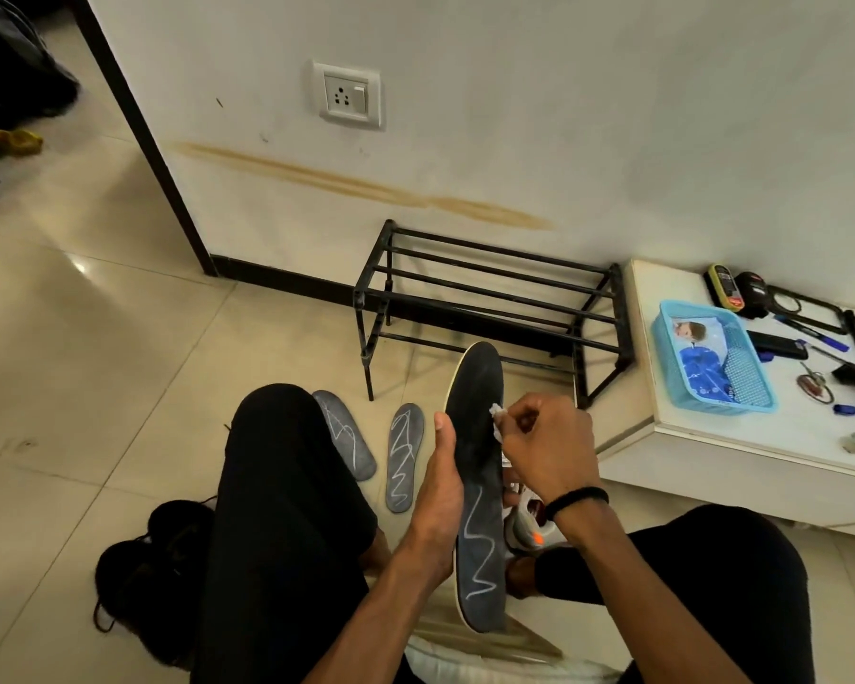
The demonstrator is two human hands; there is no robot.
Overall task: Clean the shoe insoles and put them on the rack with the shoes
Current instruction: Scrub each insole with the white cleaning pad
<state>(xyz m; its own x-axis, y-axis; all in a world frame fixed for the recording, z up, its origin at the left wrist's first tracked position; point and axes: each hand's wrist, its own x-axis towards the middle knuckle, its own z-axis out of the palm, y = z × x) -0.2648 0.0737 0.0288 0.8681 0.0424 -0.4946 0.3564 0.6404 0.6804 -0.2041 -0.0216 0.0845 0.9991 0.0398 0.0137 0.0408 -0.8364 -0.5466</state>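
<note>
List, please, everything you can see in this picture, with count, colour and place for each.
held insole: 1, dark grey with white scribble, between the hands
floor insoles: 2, grey with white scribbles, on the tiles before the rack, one partly behind the knee
wipe: 1, white, pinched against the held insole
shoe rack: 1, black, at the wall, shelves bare
black shoes: dark pair, floor, lower left
light shoe: white-grey, orange spot, under the right wrist
low table: 1, white, right
basket: 1, blue, on the table
small tools: several, dark, on the table
wall socket: 1, white
left hand: holds the insole's edge
right hand: pinches the wipe, black wristband
</note>
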